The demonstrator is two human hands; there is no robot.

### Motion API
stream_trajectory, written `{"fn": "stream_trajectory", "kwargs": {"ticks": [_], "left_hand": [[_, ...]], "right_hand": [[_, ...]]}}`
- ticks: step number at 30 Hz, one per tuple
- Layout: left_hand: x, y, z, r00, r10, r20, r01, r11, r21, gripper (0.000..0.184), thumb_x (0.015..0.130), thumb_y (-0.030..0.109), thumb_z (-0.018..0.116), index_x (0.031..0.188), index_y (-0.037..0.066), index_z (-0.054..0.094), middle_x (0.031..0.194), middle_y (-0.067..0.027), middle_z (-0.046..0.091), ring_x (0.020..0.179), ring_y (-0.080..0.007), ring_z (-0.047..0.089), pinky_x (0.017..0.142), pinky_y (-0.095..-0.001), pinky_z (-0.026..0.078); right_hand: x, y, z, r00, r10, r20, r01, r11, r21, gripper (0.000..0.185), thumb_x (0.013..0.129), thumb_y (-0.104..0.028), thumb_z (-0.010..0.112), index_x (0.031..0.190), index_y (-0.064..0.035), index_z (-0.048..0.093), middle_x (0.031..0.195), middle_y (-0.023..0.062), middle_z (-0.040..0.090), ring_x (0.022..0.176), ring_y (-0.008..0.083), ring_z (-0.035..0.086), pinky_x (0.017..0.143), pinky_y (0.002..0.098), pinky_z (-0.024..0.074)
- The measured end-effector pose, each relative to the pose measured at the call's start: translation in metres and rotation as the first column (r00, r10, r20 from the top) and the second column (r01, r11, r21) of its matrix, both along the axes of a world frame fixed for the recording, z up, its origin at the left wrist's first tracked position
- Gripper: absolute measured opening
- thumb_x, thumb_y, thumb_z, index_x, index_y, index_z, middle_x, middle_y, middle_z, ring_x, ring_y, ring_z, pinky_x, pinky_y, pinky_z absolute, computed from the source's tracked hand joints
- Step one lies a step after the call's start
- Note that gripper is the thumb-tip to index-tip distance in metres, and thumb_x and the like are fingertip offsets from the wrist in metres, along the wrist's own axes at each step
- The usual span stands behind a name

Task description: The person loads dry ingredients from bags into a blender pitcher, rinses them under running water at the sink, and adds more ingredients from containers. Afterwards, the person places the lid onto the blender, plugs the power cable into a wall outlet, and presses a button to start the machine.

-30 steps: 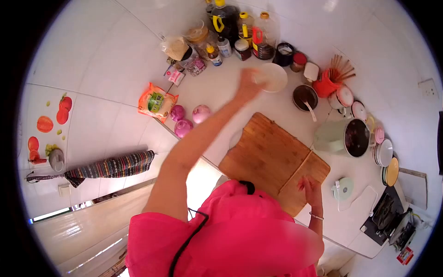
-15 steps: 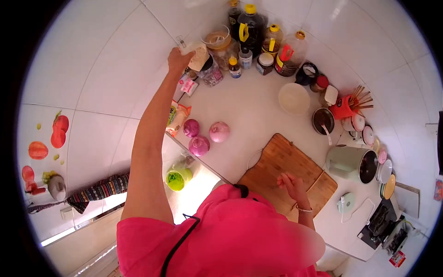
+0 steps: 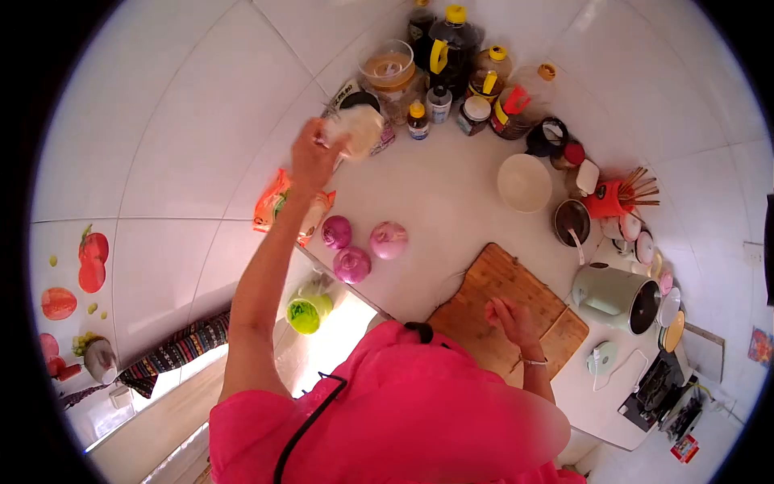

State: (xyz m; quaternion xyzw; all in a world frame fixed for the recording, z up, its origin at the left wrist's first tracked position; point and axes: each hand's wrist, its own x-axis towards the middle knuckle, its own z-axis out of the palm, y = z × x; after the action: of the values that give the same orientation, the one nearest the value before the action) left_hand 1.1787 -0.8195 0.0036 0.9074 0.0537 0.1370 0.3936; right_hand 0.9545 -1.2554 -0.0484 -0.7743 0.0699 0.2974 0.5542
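Observation:
My left hand (image 3: 313, 153) is closed on a pale cream piece (image 3: 360, 131), blurred and soft-looking like a folded cloth; its exact kind I cannot tell. It is held up in front of the dark-lidded jar (image 3: 359, 100) and hides most of it. Over the wooden cutting board (image 3: 492, 282), my right hand (image 3: 509, 319) has its fingers curled together; whether anything is in them is hidden. Three purple onions, one of them paler (image 3: 389, 240), lie on the counter between the board and an orange food packet (image 3: 316, 218).
Sauce bottles (image 3: 454, 56) and jars line the back wall. A cream bowl (image 3: 524, 183), a small dark pan (image 3: 572, 223), a red chopstick holder (image 3: 603, 199) and a green pot (image 3: 606, 295) stand to the right. A green bin (image 3: 306, 313) is below the counter's left edge.
My left hand has come away from the wall hook, bringing the cream piece right and down toward me. The right hand stays over the board. The view has shifted slightly.

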Motion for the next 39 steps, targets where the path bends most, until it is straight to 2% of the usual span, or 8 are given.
{"fn": "stream_trajectory", "kwargs": {"ticks": [7, 11, 13, 16, 18, 23, 32, 39], "left_hand": [[-0.038, -0.071, -0.120, 0.938, -0.273, -0.214, 0.202, 0.931, -0.304, 0.040, 0.073, 0.019, 0.078, 0.103, 0.002, 0.059, 0.094, -0.0120, 0.061, 0.087, -0.0258, 0.059, 0.078, -0.0360, 0.048], [-0.042, -0.074, -0.167, 0.849, -0.375, -0.372, 0.297, 0.921, -0.252, 0.056, 0.075, 0.025, 0.079, 0.120, 0.002, 0.056, 0.109, -0.0139, 0.060, 0.095, -0.0204, 0.061, 0.077, -0.0330, 0.053], [-0.035, -0.061, -0.149, 0.784, -0.449, -0.428, 0.366, 0.892, -0.264, 0.061, 0.074, 0.025, 0.080, 0.125, 0.003, 0.054, 0.117, -0.0141, 0.058, 0.102, -0.0212, 0.059, 0.081, -0.0339, 0.052], [-0.018, -0.032, -0.121, 0.866, -0.436, -0.245, 0.418, 0.900, -0.123, 0.056, 0.071, 0.025, 0.080, 0.116, 0.001, 0.058, 0.119, -0.0173, 0.058, 0.111, -0.0301, 0.056, 0.097, -0.0389, 0.044], [0.007, -0.013, -0.089, 0.953, -0.218, -0.210, 0.206, 0.975, -0.078, 0.065, 0.072, 0.026, 0.081, 0.127, 0.004, 0.052, 0.123, -0.0126, 0.054, 0.115, -0.0244, 0.052, 0.094, -0.0385, 0.046], [0.075, -0.003, -0.068, 0.995, -0.089, 0.050, 0.066, 0.937, 0.343, 0.087, 0.065, 0.038, 0.084, 0.134, 0.006, 0.041, 0.124, -0.0221, 0.048, 0.112, -0.0388, 0.048, 0.099, -0.0457, 0.041], [0.120, 0.008, -0.099, 0.935, 0.054, -0.350, 0.132, 0.865, 0.485, 0.100, 0.052, 0.043, 0.085, 0.133, 0.005, 0.041, 0.120, -0.0260, 0.047, 0.117, -0.0420, 0.043, 0.100, -0.0475, 0.039], [0.096, -0.001, -0.080, 0.950, 0.006, -0.312, 0.110, 0.929, 0.354, 0.095, 0.049, 0.038, 0.082, 0.125, -0.004, 0.044, 0.119, -0.0269, 0.044, 0.115, -0.0431, 0.041, 0.102, -0.0474, 0.037]], "right_hand": [[0.035, 0.028, 0.009, 0.977, 0.192, 0.092, -0.179, 0.975, -0.127, 0.034, 0.100, -0.027, 0.050, 0.086, -0.0004, 0.064, 0.070, 0.0036, 0.064, 0.063, 0.0094, 0.060, 0.061, 0.0257, 0.0488], [0.047, 0.038, 0.015, 0.989, 0.133, 0.068, -0.132, 0.991, -0.027, 0.028, 0.099, -0.018, 0.051, 0.080, -0.0013, 0.063, 0.067, 0.0022, 0.061, 0.063, 0.0092, 0.059, 0.061, 0.0247, 0.0472], [0.045, 0.034, 0.011, 0.991, 0.122, 0.056, -0.120, 0.992, -0.044, 0.029, 0.099, -0.021, 0.051, 0.084, -0.0008, 0.064, 0.070, 0.0042, 0.063, 0.063, 0.0103, 0.059, 0.061, 0.0258, 0.0481], [0.043, 0.027, 0.009, 0.985, 0.162, 0.064, -0.155, 0.982, -0.104, 0.029, 0.099, -0.023, 0.051, 0.086, -0.0006, 0.064, 0.071, 0.0055, 0.064, 0.062, 0.0119, 0.060, 0.061, 0.0274, 0.0488], [0.041, 0.027, 0.006, 0.985, 0.160, 0.064, -0.152, 0.983, -0.103, 0.028, 0.099, -0.021, 0.051, 0.084, -0.0008, 0.064, 0.070, 0.0046, 0.063, 0.063, 0.0112, 0.059, 0.061, 0.0270, 0.0482], [0.045, 0.034, -0.001, 0.975, 0.218, 0.031, -0.212, 0.967, -0.144, 0.032, 0.100, -0.026, 0.049, 0.087, -0.0011, 0.066, 0.071, 0.0053, 0.066, 0.063, 0.0141, 0.062, 0.061, 0.0298, 0.0489], [0.047, 0.038, 0.001, 0.996, 0.090, 0.029, -0.089, 0.995, -0.037, 0.033, 0.100, -0.023, 0.050, 0.085, 0.0015, 0.065, 0.071, 0.0064, 0.066, 0.063, 0.0123, 0.062, 0.061, 0.0267, 0.0495], [0.038, 0.027, 0.005, 0.997, 0.070, 0.044, -0.068, 0.996, -0.050, 0.032, 0.100, -0.022, 0.050, 0.084, 0.0008, 0.065, 0.069, 0.0051, 0.064, 0.062, 0.0108, 0.060, 0.060, 0.0261, 0.0486]]}}
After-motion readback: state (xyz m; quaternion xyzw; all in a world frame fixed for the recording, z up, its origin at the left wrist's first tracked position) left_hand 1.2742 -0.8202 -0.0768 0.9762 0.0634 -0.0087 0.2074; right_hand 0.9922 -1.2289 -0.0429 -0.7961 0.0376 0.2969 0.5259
